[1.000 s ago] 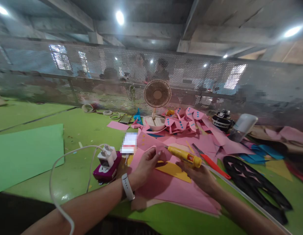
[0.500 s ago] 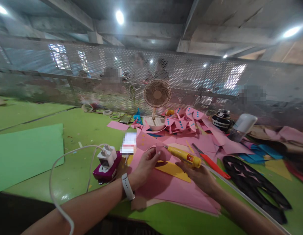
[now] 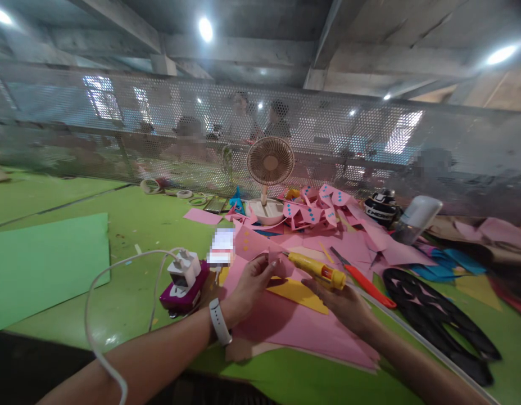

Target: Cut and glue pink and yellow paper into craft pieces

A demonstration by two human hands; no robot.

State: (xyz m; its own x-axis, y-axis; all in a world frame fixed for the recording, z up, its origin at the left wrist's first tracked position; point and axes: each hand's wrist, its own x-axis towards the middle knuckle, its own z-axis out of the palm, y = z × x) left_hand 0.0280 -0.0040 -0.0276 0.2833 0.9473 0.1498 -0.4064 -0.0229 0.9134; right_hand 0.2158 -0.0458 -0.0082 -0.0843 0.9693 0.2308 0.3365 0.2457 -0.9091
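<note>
My left hand (image 3: 256, 278), a white watch band on its wrist, pinches a folded piece of pink paper (image 3: 277, 263) between thumb and fingers. From the right, my right hand (image 3: 338, 301) grips a yellow glue gun (image 3: 315, 269) from below, its metal nozzle pointing left, close to the folded paper. Whether the nozzle touches the paper I cannot tell. Beneath both hands lie a yellow paper piece (image 3: 300, 295) and larger pink sheets (image 3: 311, 332).
Behind the hands stand a small fan (image 3: 270, 161) and a pile of pink paper shapes with blue dots (image 3: 311, 214). An orange-handled cutting tool (image 3: 372, 288) and black cutout (image 3: 441, 320) lie right. Chargers (image 3: 184, 270) on a purple block and a looping cable sit left.
</note>
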